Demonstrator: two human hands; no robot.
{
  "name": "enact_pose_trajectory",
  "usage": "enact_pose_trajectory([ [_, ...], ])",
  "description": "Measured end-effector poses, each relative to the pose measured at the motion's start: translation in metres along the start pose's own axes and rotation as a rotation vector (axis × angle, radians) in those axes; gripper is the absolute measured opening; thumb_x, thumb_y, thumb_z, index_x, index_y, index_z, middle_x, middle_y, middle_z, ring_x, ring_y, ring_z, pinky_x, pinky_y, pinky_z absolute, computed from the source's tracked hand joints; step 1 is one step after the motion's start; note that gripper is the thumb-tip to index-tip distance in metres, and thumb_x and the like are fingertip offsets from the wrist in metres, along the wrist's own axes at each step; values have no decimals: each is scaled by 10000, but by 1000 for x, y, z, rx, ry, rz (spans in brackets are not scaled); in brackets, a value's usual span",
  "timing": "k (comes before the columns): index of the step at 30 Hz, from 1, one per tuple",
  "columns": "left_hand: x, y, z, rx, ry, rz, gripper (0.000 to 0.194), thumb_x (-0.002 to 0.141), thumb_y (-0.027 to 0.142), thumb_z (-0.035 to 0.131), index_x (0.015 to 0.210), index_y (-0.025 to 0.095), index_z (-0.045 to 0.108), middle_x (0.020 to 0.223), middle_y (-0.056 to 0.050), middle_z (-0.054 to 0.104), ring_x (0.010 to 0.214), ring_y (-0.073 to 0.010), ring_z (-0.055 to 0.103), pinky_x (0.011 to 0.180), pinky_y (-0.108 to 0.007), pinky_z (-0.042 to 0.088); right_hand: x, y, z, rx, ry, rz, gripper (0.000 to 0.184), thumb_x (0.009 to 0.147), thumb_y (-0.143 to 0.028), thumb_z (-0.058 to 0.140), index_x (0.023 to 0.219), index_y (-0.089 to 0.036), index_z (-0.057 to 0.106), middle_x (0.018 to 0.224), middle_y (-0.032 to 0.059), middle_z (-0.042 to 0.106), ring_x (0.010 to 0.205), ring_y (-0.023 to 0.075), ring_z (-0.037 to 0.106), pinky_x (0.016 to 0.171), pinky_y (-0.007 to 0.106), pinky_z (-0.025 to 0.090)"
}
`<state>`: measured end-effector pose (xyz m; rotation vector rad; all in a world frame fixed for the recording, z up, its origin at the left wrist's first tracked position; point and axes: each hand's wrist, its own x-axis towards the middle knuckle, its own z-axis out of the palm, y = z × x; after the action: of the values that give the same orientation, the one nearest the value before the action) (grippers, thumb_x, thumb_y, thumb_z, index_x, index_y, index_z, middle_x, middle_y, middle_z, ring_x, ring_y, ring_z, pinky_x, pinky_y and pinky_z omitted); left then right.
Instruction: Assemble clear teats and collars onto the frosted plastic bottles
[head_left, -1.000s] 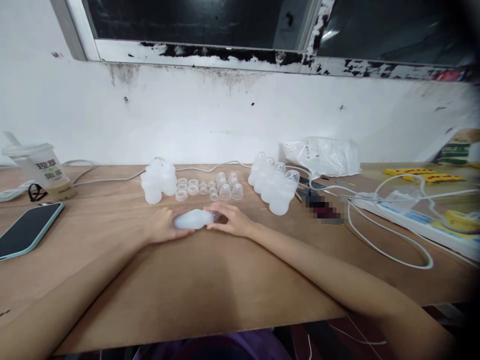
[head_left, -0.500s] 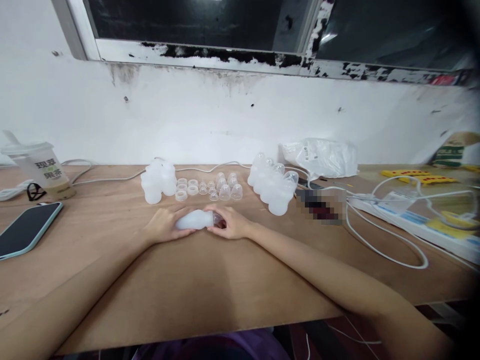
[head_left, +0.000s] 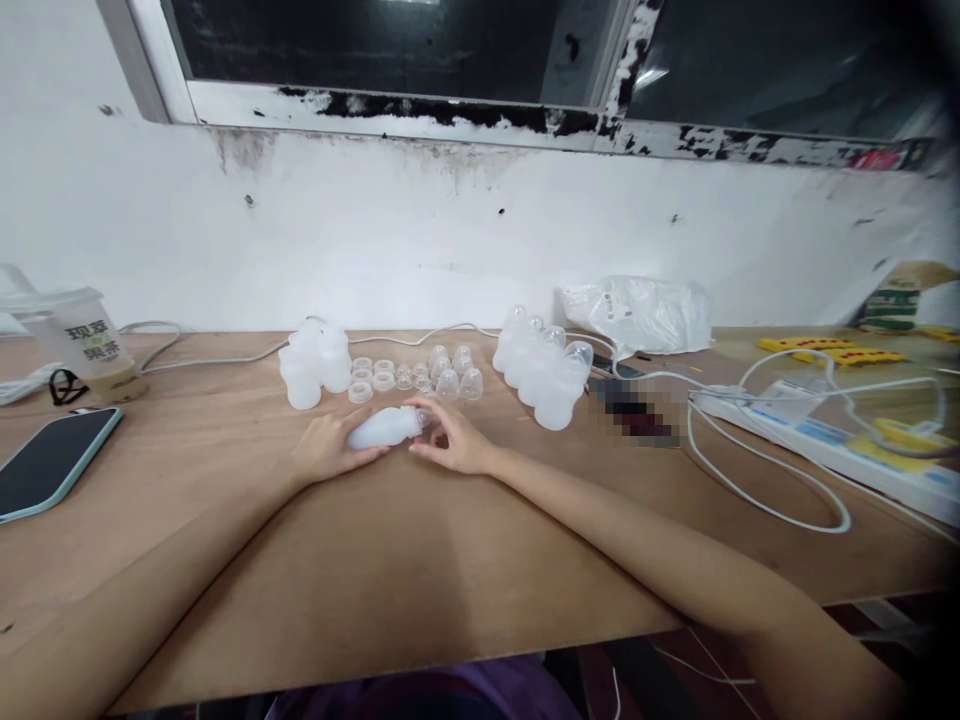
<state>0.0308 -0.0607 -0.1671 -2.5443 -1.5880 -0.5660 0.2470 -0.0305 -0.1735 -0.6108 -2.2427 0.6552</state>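
A milky white baby bottle (head_left: 379,428) lies nearly level just above the table, its clear domed end pointing right and tilted slightly up. My left hand (head_left: 326,447) is wrapped round the bottle's body. At the collar and clear end, my right hand (head_left: 454,438) curls round with its fingers on top; the thumb is lower, and its contact cannot be made out. Behind my hands stand several white rings (head_left: 361,380), small clear nipples (head_left: 412,377) and clear dome caps (head_left: 454,372). White bottles without caps (head_left: 304,375) are grouped at left, capped bottles (head_left: 553,385) at right.
A drink cup (head_left: 94,345) and a phone (head_left: 56,460) are on the left. At right lie a plastic bag (head_left: 641,315), a power strip (head_left: 840,440) with looped white cables (head_left: 765,505), and yellow strips (head_left: 832,350). A blurred-out item (head_left: 637,412) sits beside the capped bottles.
The bottle's clear end has tilted up a little. My right thumb has moved down away from the collar, while its fingers stay near the top. My left hand keeps its hold.
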Motion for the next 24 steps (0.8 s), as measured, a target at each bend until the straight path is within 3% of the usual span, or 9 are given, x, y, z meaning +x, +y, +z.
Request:
enact_pose_trajectory([
  [3, 0, -1, 0, 23, -14, 14, 592, 693, 583, 397, 1169, 232, 414, 749, -34, 623, 623, -189, 585, 532, -249, 398, 0, 1, -1, -66, -3, 4, 403, 694, -346, 553, 1050, -191, 443, 1016, 77, 487, 772, 124, 495, 572, 217, 430],
  [6, -1, 0, -1, 100, -25, 54, 583, 700, 590, 377, 1155, 229, 434, 749, -41, 623, 603, -197, 585, 512, -257, 391, 0, 4, -4, -76, -65, 86, 379, 677, -391, 567, 976, -177, 474, 819, 23, 541, 643, 95, 481, 554, 208, 403],
  [11, -2, 1, 1, 124, 55, 186, 516, 753, 525, 360, 1175, 233, 403, 1065, -58, 543, 840, -200, 564, 594, -248, 421, 0, 4, -3, -106, -98, 126, 308, 746, -419, 470, 897, -152, 501, 573, -42, 451, 506, 68, 394, 492, 188, 316],
  [15, -2, 1, 4, 212, 118, 261, 476, 791, 471, 341, 1176, 199, 406, 1040, -76, 547, 866, -199, 539, 674, -279, 425, 2, 0, -2, -76, -87, 201, 329, 775, -442, 406, 809, -138, 526, 549, -37, 428, 497, 68, 382, 473, 187, 284],
  [19, 0, 0, 5, 287, 175, 306, 457, 802, 440, 344, 1171, 181, 418, 995, -87, 565, 867, -214, 522, 734, -323, 407, 4, 0, -1, 97, -128, 301, 353, 777, -466, 379, 749, -136, 502, 535, -37, 430, 462, 61, 389, 445, 180, 291],
  [24, 0, 0, 5, 230, 155, 232, 474, 778, 468, 368, 1161, 195, 424, 1026, -76, 552, 861, -208, 527, 714, -306, 412, 5, 2, 2, 126, -98, 339, 366, 745, -489, 416, 799, -138, 502, 539, -41, 445, 449, 60, 400, 453, 185, 316],
])
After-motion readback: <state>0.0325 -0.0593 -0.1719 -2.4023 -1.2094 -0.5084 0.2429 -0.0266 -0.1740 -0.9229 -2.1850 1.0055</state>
